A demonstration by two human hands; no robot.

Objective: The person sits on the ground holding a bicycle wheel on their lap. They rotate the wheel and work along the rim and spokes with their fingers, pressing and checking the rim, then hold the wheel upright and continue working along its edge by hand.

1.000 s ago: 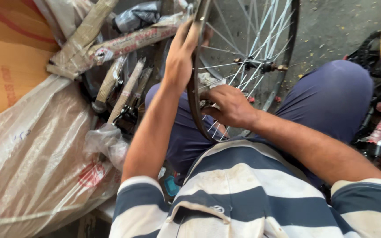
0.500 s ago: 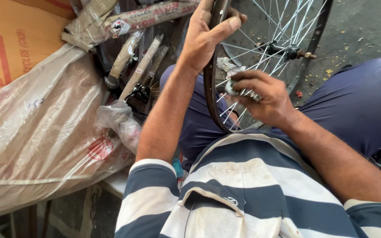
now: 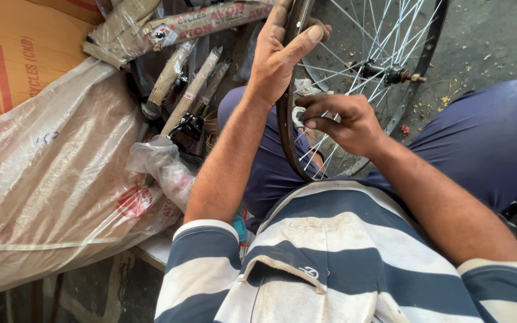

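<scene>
Left hand (image 3: 276, 57) gripping wheel rim (image 3: 285, 128) (spoked), right hand (image 3: 342, 122) pinching inside

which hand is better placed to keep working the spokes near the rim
Right. The right hand already pinches a small pale piece among the spokes beside the rim, while the left hand grips the rim higher up, steadying the wheel.

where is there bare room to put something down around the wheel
Bare ground lies beyond the wheel rim, past the hub and the right knee. Left of the left hand it is crowded: wrapped parts, plastic sack, cardboard box.
</scene>
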